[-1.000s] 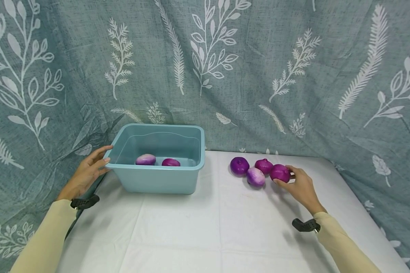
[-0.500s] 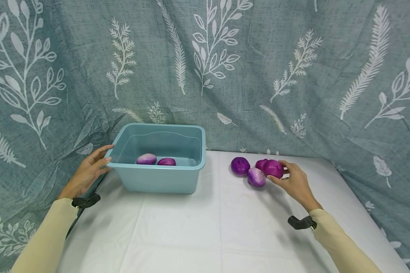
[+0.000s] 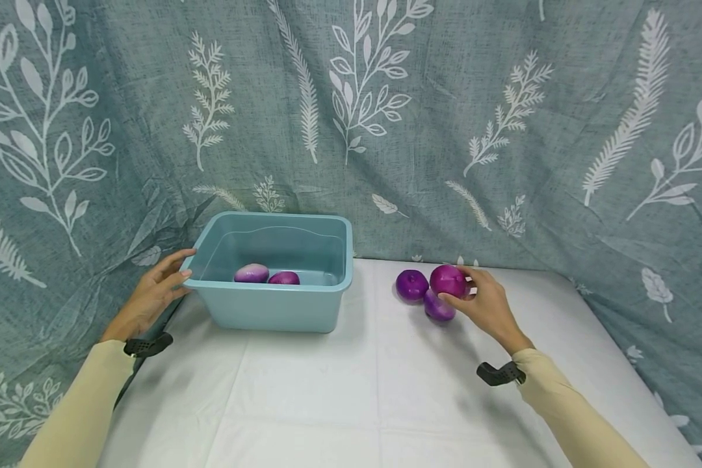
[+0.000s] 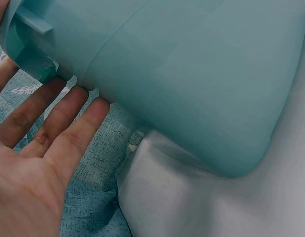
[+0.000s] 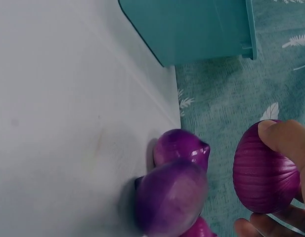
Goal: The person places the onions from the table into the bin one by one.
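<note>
My right hand [image 3: 487, 305] grips a magenta onion [image 3: 448, 281] between thumb and fingers, raised above the other onions. In the right wrist view its ribbed side shows, with my thumb pressed on top. Below it on the table lie a dark purple onion [image 3: 412, 285] and a paler purple, oval vegetable [image 3: 439, 307]. Another magenta onion [image 5: 198, 228] peeks out at the bottom of the right wrist view. My left hand [image 3: 151, 296] touches the left end of the blue-green bin [image 3: 269, 309] with extended fingers; fingertips meet its outer wall under the rim.
Inside the bin sit a white-and-purple vegetable [image 3: 251, 273] and a magenta onion [image 3: 284, 277], side by side. A white cloth [image 3: 304, 390] covers the table. Leaf-patterned curtain [image 3: 421, 130] hangs close behind the bin and onions.
My right hand has lifted the magenta onion off the table and carried it left over the others. The onion in the bin has rolled left against its neighbour. My left hand stays put.
</note>
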A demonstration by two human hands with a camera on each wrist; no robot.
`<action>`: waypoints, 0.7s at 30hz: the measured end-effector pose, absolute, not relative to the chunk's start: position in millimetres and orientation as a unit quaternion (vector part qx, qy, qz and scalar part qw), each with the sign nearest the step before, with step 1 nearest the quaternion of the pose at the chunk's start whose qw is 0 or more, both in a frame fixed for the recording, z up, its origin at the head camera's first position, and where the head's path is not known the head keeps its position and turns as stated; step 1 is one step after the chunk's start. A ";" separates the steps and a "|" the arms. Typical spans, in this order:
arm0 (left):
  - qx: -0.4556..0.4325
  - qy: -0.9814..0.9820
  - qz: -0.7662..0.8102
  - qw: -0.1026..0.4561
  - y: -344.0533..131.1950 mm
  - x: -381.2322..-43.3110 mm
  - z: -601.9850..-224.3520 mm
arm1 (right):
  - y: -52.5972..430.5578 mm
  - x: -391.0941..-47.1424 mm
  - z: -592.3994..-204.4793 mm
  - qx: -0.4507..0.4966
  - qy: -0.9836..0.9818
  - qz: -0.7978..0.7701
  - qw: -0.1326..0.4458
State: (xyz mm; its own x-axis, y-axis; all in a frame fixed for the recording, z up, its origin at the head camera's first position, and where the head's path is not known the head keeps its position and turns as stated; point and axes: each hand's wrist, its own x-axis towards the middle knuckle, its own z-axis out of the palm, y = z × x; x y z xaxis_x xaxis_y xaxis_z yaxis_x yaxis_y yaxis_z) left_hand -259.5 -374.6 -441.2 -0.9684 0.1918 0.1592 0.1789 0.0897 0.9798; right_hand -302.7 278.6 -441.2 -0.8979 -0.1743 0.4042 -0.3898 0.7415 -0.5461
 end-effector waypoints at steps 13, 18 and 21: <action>0.111 0.744 0.659 0.006 -373.3 -261.1 -439.9 | 247.5 -309.6 -434.4 0.176 -0.910 0.339 0.165; 0.107 0.742 0.661 0.006 -373.0 -261.0 -440.2 | 234.6 -312.9 -432.4 0.187 -0.905 0.341 0.173; 0.103 0.741 0.663 0.006 -373.2 -260.7 -440.2 | 226.9 -314.7 -431.1 0.192 -0.906 0.333 0.176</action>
State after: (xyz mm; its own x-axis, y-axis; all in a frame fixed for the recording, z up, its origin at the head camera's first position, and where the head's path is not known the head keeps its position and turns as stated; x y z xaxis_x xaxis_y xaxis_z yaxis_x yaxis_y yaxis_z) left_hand -260.7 -373.2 -440.2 -0.9788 0.1600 0.1275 0.1445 0.0993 0.9845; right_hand -314.7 226.9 -431.1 -0.8645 -0.2308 0.4465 -0.4650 0.7046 -0.5360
